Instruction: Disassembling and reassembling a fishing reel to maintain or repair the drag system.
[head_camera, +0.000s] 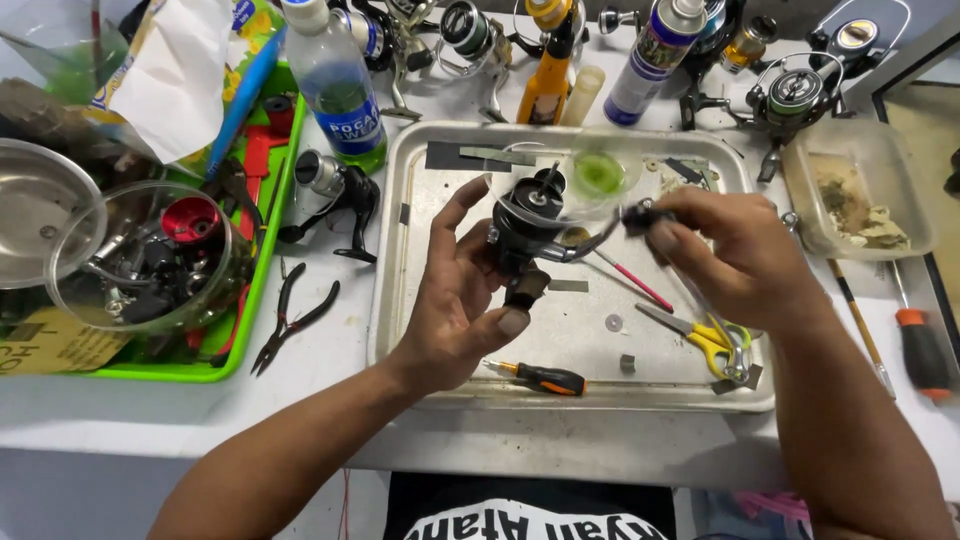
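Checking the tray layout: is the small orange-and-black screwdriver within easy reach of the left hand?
Probably yes: the screwdriver lies bare on the metal tray just below the left hand, though that hand holds the black reel.

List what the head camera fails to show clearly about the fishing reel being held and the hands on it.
- Reel body, head view: its lower part is hidden behind the left hand.
- Reel handle knob: mostly covered by the right hand, so the grip is unclear.
- Small parts on the metal tray, such as the washer: too small to identify.
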